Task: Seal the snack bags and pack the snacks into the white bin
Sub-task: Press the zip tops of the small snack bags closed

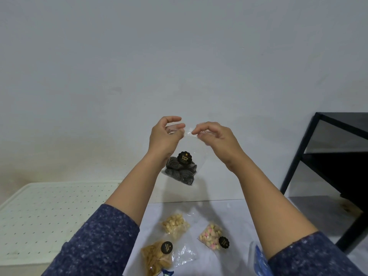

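A person's two bare forearms, in pushed-up blue sleeves, reach up and forward over a pale table. Both hands hold a clear bag in the air by its top edge. The left hand pinches the left corner between thumb and fingers; the right hand pinches the edge just beside it, fingertips near each other. The bag hangs down between the wrists, with dark swirled snacks gathered at the bottom and a round black label on its front.

Judging by the grip, the top of this bag is being pressed closed; whether the seal is finished cannot be told.

Three more bags lie on the table below: one of pale puffs, one of pink and white pieces and one of golden chips. Whether these are sealed is unclear.

A white perforated surface sits at the left, possibly the bin or its lid. Nothing shows packed in it, so most of the task looks left to do. A black shelf stands at the right
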Demonstrator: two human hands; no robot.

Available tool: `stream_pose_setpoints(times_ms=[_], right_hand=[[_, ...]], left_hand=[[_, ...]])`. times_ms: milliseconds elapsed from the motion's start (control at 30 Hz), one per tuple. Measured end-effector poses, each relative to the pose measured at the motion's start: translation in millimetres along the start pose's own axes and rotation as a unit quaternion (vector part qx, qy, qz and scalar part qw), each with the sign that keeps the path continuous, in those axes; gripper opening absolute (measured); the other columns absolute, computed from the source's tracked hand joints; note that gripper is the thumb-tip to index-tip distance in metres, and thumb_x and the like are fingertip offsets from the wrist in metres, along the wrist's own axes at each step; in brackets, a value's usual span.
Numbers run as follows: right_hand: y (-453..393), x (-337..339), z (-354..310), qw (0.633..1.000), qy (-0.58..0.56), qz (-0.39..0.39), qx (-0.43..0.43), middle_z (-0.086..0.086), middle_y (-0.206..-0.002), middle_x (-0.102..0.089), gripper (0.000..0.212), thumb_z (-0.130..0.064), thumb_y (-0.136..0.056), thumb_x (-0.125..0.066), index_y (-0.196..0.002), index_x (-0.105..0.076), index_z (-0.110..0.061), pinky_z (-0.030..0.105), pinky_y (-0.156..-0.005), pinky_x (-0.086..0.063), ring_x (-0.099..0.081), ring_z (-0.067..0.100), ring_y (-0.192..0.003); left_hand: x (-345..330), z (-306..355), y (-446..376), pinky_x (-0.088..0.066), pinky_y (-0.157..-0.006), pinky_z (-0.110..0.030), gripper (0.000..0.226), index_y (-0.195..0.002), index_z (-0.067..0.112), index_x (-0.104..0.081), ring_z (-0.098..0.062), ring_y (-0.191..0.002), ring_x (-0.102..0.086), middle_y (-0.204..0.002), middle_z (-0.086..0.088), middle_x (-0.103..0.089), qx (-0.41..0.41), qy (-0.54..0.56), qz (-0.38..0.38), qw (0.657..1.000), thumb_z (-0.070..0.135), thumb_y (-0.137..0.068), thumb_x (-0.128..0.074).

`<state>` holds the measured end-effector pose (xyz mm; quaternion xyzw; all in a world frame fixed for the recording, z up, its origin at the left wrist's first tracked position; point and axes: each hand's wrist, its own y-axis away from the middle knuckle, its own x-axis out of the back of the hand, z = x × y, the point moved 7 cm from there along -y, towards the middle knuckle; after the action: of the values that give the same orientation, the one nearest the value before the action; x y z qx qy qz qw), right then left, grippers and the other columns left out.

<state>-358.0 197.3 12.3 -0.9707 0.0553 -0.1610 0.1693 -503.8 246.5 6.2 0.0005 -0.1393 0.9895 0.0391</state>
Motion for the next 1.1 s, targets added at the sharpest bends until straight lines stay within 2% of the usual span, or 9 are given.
stream_pose_setpoints(times_ms=[100, 200, 367, 500, 600, 700, 933, 1000, 1100], right_hand=[[6.6, -3.4, 9.6, 1.000, 0.012, -0.022, -0.006, -0.005, -0.129, -0.051, 0.028, -0.007, -0.082, -0.067, -0.076, -0.071, -0.034, 0.025, -0.102, -0.038, -0.052, 0.008, -0.120], [6.1, 3.7, 20.7, 0.998, 0.055, 0.030, -0.022, -0.003, -0.111, -0.065, 0.031, -0.003, -0.083, -0.064, -0.079, -0.071, -0.033, 0.024, -0.091, -0.047, -0.063, 0.011, -0.102], [6.0, 27.9, 39.9, 0.989, 0.052, 0.122, -0.067, -0.005, -0.082, -0.069, 0.037, 0.005, -0.082, -0.057, -0.076, -0.071, -0.029, 0.014, -0.069, -0.045, -0.066, 0.013, -0.079], [8.6, 41.8, 63.4, 0.984, 0.033, 0.143, -0.096, -0.006, -0.082, -0.069, 0.034, 0.004, -0.079, -0.061, -0.080, -0.072, -0.029, 0.017, -0.070, -0.045, -0.065, 0.010, -0.077], [9.7, 53.0, 88.5, 0.984, 0.037, 0.134, -0.114, -0.008, -0.082, -0.069, 0.033, 0.002, -0.079, -0.063, -0.079, -0.071, -0.030, 0.020, -0.072, -0.046, -0.065, 0.012, -0.080], [9.3, 68.9, 121.9, 0.983, 0.049, 0.124, -0.127, -0.006, -0.084, -0.069, 0.032, 0.002, -0.081, -0.064, -0.080, -0.071, -0.030, 0.023, -0.079, -0.051, -0.063, 0.013, -0.082], [1.4, 95.4, 222.2, 0.977, 0.073, 0.066, -0.189, -0.001, -0.088, -0.066, 0.033, 0.008, -0.079, -0.063, -0.089, -0.070, -0.023, 0.026, -0.080, -0.049, -0.056, 0.012, -0.073], [-0.8, 100.1, 254.1, 0.974, 0.078, 0.053, -0.208, 0.000, -0.086, -0.063, 0.033, 0.009, -0.079, -0.063, -0.091, -0.070, -0.021, 0.028, -0.081, -0.050, -0.056, 0.014, -0.074], [0.8, 101.4, 295.2, 0.968, 0.080, 0.042, -0.234, 0.000, -0.088, -0.064, 0.032, 0.008, -0.080, -0.062, -0.091, -0.071, -0.021, 0.026, -0.081, -0.052, -0.059, 0.014, -0.081]], left_hand=[[2.7, -2.1, -4.2, -0.051, -0.095, -0.032, 0.029, -0.097, 0.026, -0.058, -0.009, -0.084, -0.065, -0.095, 0.005, -0.069, 0.018, 0.068, 0.023, 0.997, 0.000, -0.085, -0.060], [-6.4, -3.7, -5.2, -0.052, -0.093, -0.031, 0.027, -0.099, 0.024, -0.058, -0.012, -0.089, -0.065, -0.096, 0.005, -0.067, 0.027, 0.087, 0.002, 0.996, 0.001, -0.085, -0.062], [-29.3, -12.7, -1.4, -0.048, -0.086, -0.025, 0.048, -0.115, 0.033, -0.047, -0.006, -0.098, -0.060, -0.115, 0.006, -0.054, -0.052, -0.073, -0.072, 0.993, 0.022, -0.078, -0.075], [-55.9, -39.4, 1.5, -0.038, -0.079, -0.014, 0.040, -0.102, 0.033, -0.049, -0.011, -0.102, -0.054, -0.121, 0.002, -0.045, -0.112, -0.207, -0.135, 0.962, 0.015, -0.077, -0.075], [-81.9, -69.9, 0.3, -0.038, -0.070, 0.000, 0.030, -0.089, 0.031, -0.057, -0.006, -0.089, -0.059, -0.115, 0.001, -0.048, -0.088, -0.238, -0.183, 0.950, 0.011, -0.076, -0.075], [-105.7, -96.7, -4.8, -0.035, -0.066, 0.006, 0.030, -0.089, 0.030, -0.062, -0.001, -0.079, -0.059, -0.108, 0.000, -0.051, -0.075, -0.251, -0.184, 0.947, 0.005, -0.076, -0.074], [-160.2, -180.6, -15.3, -0.038, -0.065, 0.000, 0.030, -0.091, 0.025, -0.064, -0.012, -0.078, -0.061, -0.103, -0.002, -0.052, 0.010, -0.269, -0.167, 0.949, 0.001, -0.076, -0.071], [-175.1, -206.8, -16.0, -0.041, -0.068, -0.008, 0.030, -0.093, 0.024, -0.064, -0.012, -0.078, -0.061, -0.101, -0.001, -0.051, 0.039, -0.265, -0.161, 0.950, 0.000, -0.076, -0.070], [-185.3, -240.9, -14.6, -0.040, -0.060, -0.006, 0.030, -0.094, 0.024, -0.064, -0.008, -0.076, -0.056, -0.100, 0.000, -0.050, 0.078, -0.263, -0.154, 0.949, 0.000, -0.077, -0.069]])
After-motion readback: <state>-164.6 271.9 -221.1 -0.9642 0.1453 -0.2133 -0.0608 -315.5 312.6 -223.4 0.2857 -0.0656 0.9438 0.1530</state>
